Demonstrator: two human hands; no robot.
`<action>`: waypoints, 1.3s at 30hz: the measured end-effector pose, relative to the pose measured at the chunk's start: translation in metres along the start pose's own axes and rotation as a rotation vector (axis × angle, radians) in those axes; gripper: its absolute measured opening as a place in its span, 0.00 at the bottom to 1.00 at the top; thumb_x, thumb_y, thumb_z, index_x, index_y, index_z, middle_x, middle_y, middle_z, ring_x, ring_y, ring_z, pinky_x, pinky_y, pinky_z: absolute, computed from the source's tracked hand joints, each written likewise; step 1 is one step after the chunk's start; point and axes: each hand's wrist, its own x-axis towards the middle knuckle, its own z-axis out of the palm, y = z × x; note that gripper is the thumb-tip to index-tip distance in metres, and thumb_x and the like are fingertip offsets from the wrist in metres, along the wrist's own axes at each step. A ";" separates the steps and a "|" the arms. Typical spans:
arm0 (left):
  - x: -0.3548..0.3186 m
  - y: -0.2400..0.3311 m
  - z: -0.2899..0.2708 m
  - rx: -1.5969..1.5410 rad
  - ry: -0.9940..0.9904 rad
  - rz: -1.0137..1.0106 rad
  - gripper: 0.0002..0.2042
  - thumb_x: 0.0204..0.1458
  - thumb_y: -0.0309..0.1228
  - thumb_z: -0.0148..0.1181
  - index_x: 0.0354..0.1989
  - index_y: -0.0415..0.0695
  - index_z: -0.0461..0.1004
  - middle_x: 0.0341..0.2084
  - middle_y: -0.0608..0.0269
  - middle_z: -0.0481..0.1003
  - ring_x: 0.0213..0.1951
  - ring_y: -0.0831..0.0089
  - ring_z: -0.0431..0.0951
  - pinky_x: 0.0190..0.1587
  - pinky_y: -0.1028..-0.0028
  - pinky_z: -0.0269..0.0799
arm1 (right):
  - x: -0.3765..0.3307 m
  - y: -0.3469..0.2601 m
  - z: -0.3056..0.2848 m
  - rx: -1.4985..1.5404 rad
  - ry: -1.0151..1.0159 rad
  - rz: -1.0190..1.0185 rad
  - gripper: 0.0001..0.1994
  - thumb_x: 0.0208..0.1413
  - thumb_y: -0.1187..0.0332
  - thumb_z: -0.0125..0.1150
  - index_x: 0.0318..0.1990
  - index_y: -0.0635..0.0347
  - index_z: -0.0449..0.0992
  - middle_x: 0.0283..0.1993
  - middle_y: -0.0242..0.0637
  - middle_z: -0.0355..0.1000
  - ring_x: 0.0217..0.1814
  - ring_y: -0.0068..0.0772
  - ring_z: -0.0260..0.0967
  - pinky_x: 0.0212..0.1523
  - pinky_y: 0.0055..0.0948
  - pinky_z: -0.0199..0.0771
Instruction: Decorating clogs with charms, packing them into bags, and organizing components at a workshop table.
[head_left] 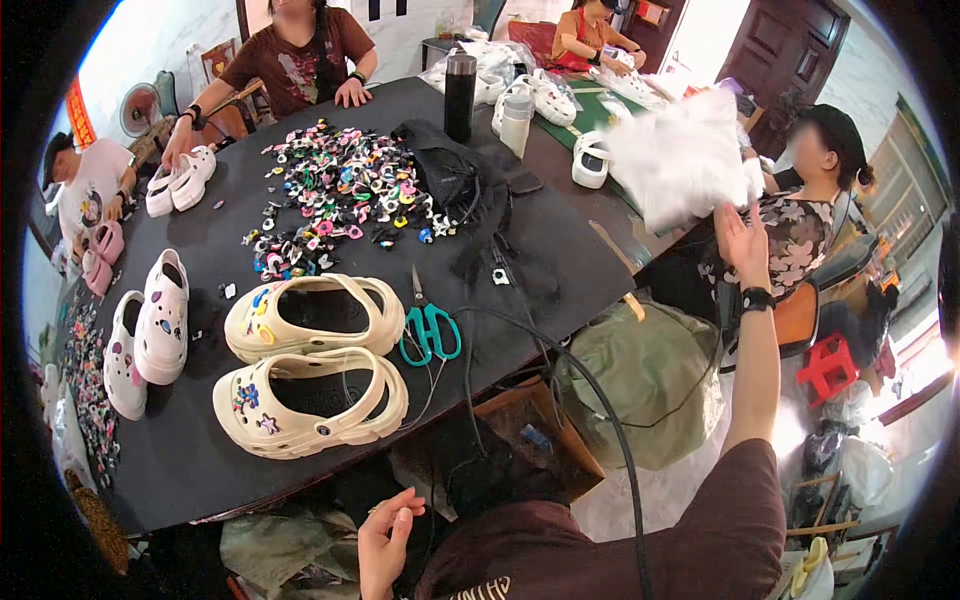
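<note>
My right hand is stretched out to the far right, fingers extended, just below a white plastic bag. The bag is blurred by motion; I cannot tell if my fingertips touch it. Low in front of my body, my left hand is empty, its fingers loosely bent and apart. On the black table, a pair of cream clogs lies nearest me: the far clog and the near clog both carry charms. Teal-handled scissors lie to their right, beside a thin cord.
White clogs stand at left, near a big pile of colourful shoe charms. A black bottle, a pale bottle and a black cap are farther back. Co-workers sit around the table. A black cable crosses before me.
</note>
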 end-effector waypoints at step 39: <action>0.075 0.017 0.011 0.211 0.869 0.242 0.50 0.48 0.40 0.62 0.65 0.33 0.28 0.63 0.31 0.25 0.66 0.47 0.23 0.65 0.58 0.24 | -0.251 0.299 0.294 -1.013 -1.020 -0.048 0.26 0.64 0.58 0.35 0.63 0.70 0.51 0.54 0.54 0.60 0.59 0.48 0.54 0.60 0.35 0.52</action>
